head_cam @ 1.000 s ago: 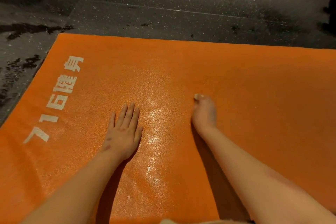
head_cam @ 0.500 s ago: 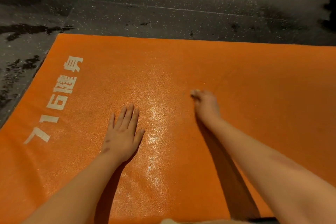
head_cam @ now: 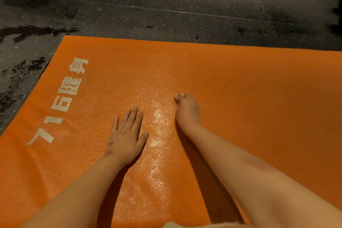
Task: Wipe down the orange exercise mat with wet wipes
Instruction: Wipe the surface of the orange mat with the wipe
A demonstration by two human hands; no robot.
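Head view: the dark speckled floor (head_cam: pixel 185 5) lies beyond both hands, with black blotches to the far left; the dim shapes in its top corners are cut off and cannot be made out. The orange exercise mat (head_cam: pixel 249 89) lies flat under both hands and forearms, and the frame's right and bottom edges cut it off. Left of the left hand, white print (head_cam: pixel 61 102) runs sideways along the mat's end and reads "716健身". A glossy streak (head_cam: pixel 159 126) on the mat lies between the two hands. The left hand (head_cam: pixel 125 139) rests palm down on the mat, fingers straight and close together, thumb out to the side. The right hand (head_cam: pixel 187 111) is blurred, its fingers bunched over a wet wipe (head_cam: pixel 179 96) pressed to the mat. The hand hides most of the wipe; only a small white bit shows at the fingertips.
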